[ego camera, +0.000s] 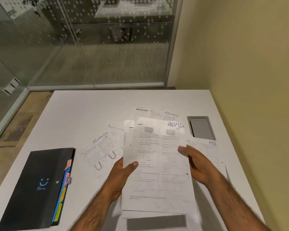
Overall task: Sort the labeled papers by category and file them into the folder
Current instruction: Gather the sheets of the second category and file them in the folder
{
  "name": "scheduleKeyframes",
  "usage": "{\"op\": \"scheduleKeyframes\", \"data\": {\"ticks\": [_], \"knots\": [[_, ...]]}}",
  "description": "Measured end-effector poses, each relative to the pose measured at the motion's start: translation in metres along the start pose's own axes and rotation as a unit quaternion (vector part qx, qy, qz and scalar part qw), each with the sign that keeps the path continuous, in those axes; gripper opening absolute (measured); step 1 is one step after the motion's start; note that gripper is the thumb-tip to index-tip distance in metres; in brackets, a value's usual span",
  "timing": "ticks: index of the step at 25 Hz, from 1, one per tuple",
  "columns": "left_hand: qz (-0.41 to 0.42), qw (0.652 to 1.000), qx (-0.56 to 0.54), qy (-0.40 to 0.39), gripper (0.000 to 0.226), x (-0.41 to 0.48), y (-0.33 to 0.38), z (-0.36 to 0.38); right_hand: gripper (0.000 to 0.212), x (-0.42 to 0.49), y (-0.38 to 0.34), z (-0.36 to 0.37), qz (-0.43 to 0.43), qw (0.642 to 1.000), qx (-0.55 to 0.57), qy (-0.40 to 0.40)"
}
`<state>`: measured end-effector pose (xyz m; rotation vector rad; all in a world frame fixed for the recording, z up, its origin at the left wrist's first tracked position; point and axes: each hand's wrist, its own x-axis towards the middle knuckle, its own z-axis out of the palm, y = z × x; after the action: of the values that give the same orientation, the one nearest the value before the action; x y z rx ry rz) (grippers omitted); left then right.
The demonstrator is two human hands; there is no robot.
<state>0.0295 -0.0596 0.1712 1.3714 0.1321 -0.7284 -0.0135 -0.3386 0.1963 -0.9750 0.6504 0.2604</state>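
White table (90,114) by glass wall (107,47), yellow wall (249,64) rt; left hand (122,174) & right hand (198,165) grip ADMIN papers (157,180).

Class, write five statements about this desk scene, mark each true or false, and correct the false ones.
1. The top sheet of the paper stack reads ADMIN. True.
2. The black folder lies to the right of the hands. False: it lies on the left side of the table.
3. The left hand and the right hand both hold the paper stack. True.
4. The HR sheet sits inside the black folder. False: it lies on the table, right of the stack.
5. Two sheets on the table read FINANCE: the left FINANCE sheet and the far FINANCE sheet. True.
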Motion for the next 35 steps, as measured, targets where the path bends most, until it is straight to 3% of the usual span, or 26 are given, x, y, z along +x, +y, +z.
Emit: {"op": "scheduleKeyframes", "data": {"ticks": [2,4,7,10,15,18,25,28,31,35], "knots": [[0.018,1.000,0.012,0.001,0.037,0.001,0.003,0.001,0.039,-0.006,0.005,-0.002,-0.002,0.993,-0.112,-0.039],[0.039,0.998,0.039,-0.001,0.035,0.001,0.007,0.003,0.038,-0.010,0.012,0.006,-0.068,0.979,-0.194,0.006],[0.084,0.994,0.058,0.042,0.035,0.001,0.009,0.008,0.029,-0.011,0.023,0.019,-0.158,0.954,-0.239,0.087],[0.108,0.989,0.068,0.068,0.032,0.002,0.004,0.008,0.024,-0.005,0.040,0.017,-0.183,0.942,-0.255,0.117],[0.129,0.980,0.137,0.065,0.027,-0.002,-0.011,0.002,0.040,-0.006,0.059,0.008,-0.190,0.931,-0.295,0.103],[0.138,0.973,0.169,0.074,0.027,-0.005,-0.017,0.004,0.030,-0.002,0.074,0.006,-0.190,0.923,-0.307,0.132],[0.134,0.975,0.163,0.067,0.024,-0.002,-0.026,-0.004,0.042,0.005,0.087,0.007,-0.179,0.903,-0.361,0.147],[0.128,0.972,0.185,0.073,0.007,0.003,-0.031,-0.006,0.037,0.011,0.093,0.007,-0.174,0.901,-0.356,0.178],[0.144,0.965,0.209,0.067,0.017,0.009,-0.032,-0.011,0.032,0.011,0.092,0.009,-0.181,0.907,-0.331,0.186],[0.115,0.968,0.200,0.099,0.023,0.010,-0.038,-0.010,0.034,0.016,0.103,0.005,-0.164,0.891,-0.384,0.178]]}}
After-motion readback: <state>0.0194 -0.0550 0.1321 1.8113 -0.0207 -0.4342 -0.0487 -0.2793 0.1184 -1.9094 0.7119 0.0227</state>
